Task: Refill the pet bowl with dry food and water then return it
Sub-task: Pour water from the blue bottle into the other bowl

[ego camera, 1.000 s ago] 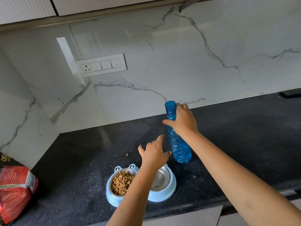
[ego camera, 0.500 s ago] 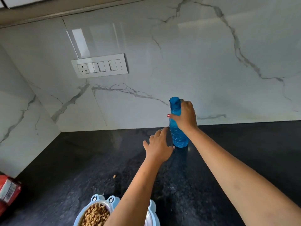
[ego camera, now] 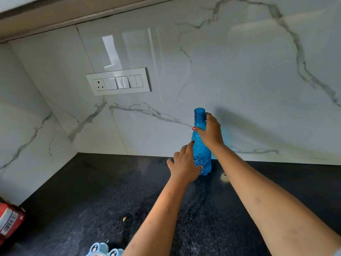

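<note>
Right hand (ego camera: 210, 133) clasps blue bottle (ego camera: 200, 145) neck; left hand (ego camera: 184, 166) spread against its base. Upright on table (ego camera: 92, 182). Risk: thin bottle crumples, tips.

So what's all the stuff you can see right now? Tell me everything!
Bottle: one, blue, upright at the back of the counter.
Pet bowl: one, light blue, bottom edge, mostly cut off.
Food bag: one, red, left edge.
Kibble piece: one, tan, loose on the counter.
Switch panel: one, white, on the wall.
Counter: one, black.
Wall: white marble.
Left hand: against the bottle's lower part.
Right hand: gripping the bottle's neck.
</note>
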The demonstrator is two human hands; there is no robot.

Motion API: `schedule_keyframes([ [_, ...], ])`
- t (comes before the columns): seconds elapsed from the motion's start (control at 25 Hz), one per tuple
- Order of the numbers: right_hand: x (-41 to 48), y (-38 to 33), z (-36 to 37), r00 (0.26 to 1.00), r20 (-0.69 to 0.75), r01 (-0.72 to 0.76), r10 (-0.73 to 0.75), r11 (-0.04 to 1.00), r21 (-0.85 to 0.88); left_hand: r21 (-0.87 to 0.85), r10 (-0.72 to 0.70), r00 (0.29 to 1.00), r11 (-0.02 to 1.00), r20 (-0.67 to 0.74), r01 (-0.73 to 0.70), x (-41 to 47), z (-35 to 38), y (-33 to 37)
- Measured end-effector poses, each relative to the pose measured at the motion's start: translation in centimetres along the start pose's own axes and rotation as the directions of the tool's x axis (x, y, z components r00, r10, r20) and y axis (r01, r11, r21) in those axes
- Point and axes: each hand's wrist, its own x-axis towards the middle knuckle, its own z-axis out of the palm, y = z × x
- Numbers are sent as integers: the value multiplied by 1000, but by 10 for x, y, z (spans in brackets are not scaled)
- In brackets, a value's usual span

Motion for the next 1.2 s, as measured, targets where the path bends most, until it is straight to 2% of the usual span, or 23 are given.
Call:
schedule_keyframes([
  [0.16, 9, 6, -3, 998, 60, 3, 0, 999, -38, -14, -48, 999, 999, 23, 48, 2, 1, -5],
  [0.28, -1, 4, -11, 987, 148, -52, 64, 995, -87, -35, -26, 998, 999, 58, 28, -16, 2, -7],
  [0.32, -6, 2, -15, 990, 120, -56, 69, 993, -107, -37, -16, 998, 999, 64, 18, -23, 1, -9],
  [0.44, -24, -15, -23, 995, -99, -2, -10, 993, -118, -35, -14, 997, 999, 74, 17, -43, -6, -21],
  [0.52, -38, -31, -24, 987, -151, 49, -64, 994, -99, -25, -24, 995, 999, 92, 26, -60, -10, -32],
  [0.64, -67, -55, -13, 992, -101, 73, -79, 995, -63, -8, -15, 992, 1000, 123, 17, -86, -16, -57],
  [0.76, -103, -75, 1, 996, -89, 16, -23, 997, -78, 13, -10, 987, 1000, 163, 8, -112, -25, -91],
  [0.92, -163, -92, 25, 997, 61, -32, 41, 990, -141, 47, -42, 987, 998, 156, 35, -155, -39, -148],
  [1.08, -248, -92, 55, 972, 150, -171, 183, 981, -89, 91, -120, 972, 991, 201, 103, -211, -38, -222],
  [1.2, -313, -82, 68, 932, 200, -281, 301, 952, -119, 105, -193, 962, 979, 194, 175, -248, -29, -259],
])
